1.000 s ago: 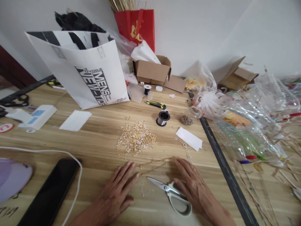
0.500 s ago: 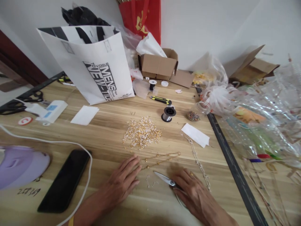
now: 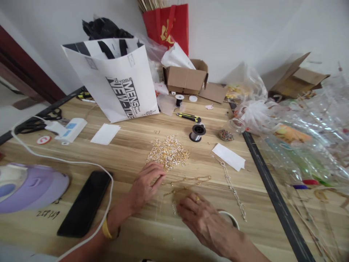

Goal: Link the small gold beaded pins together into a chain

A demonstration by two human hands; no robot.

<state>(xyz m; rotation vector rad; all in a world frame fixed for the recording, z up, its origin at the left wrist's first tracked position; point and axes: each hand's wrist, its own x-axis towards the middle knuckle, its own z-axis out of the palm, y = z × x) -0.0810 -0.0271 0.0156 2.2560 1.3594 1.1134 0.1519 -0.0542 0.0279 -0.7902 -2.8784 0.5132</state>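
My left hand (image 3: 147,183) is bent at the lower edge of a pile of small gold and clear beads (image 3: 170,151). Its thumb and forefinger come together, and whatever is between them is too small to make out. My right hand (image 3: 201,216) lies low over the table, fingers pressed together beside a short, clear beaded chain (image 3: 173,207); its fingertips are hidden. From under its outer side shows a pale loop of the scissors' handle (image 3: 231,219); the blades are out of sight. A gold chain (image 3: 188,183) lies between and beyond both hands. To the right rests a silver chain (image 3: 234,193).
A wire spool (image 3: 197,133), a yellow utility knife (image 3: 188,117) and a jar of beads (image 3: 227,134) stand behind the pile. A phone (image 3: 85,203) and white cable (image 3: 81,163) lie left. A white bag (image 3: 109,83) stands behind; plastic packaging (image 3: 308,127) fills the right.
My left hand has risen and curled its fingers at the pile. My right hand has shifted left, covering the scissors' blades and part of the small chain. The view has shifted slightly.
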